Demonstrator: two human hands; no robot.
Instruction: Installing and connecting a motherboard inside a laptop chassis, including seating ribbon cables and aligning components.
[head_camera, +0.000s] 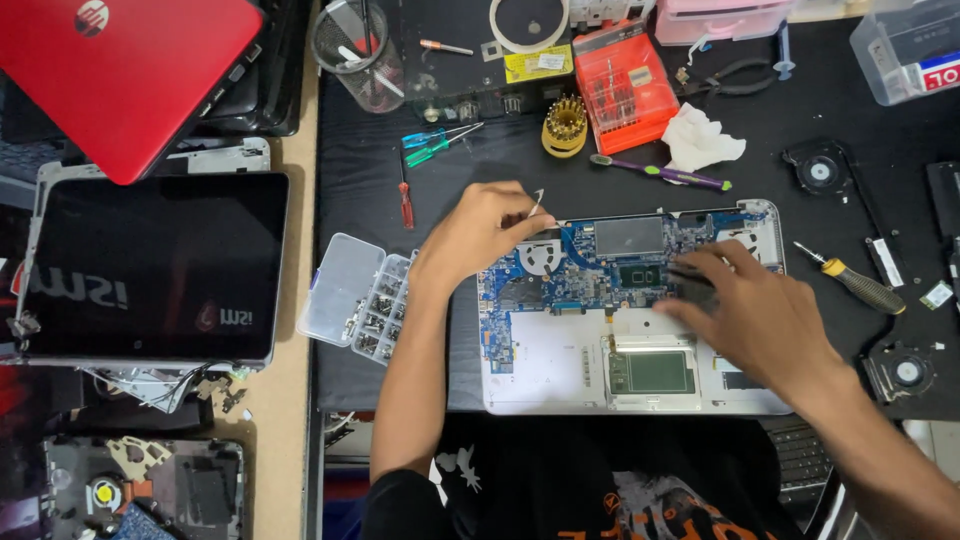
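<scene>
Two hands are busy over an opened laptop chassis lying face-down on the black mat, bottom cover off, so the blue motherboard and its cooling fan are exposed right in front of the person. Makes sense it's square to the table edge, both arms can reach in from either side.

Left hand sits at the upper left corner of the board, thumb and fingers pinched together on something small and silvery that pokes up just past the fingertips. Could be tweezers or a little bracket, too small for me to call. Right hand is resting palm-down on the right side of the board, fingers slightly spread and reaching toward the middle, looks like it's pressing on a dark part there to steady things. Can't see what's under the fingertips, bit blurry.

Handy stuff is parked within reach: a clear screw organizer with its lid flipped open just left of the chassis, so tiny screws go straight in. A yellow-handled screwdriver lies just right of the chassis, a red-handled screwdriver and a blue and green pair sit above the left hand. An orange bit case, a purple toothbrush and a crumpled tissue are further back. Two loose fans lie off to the right, and a red laptop is stacked out of the way on the left.
</scene>
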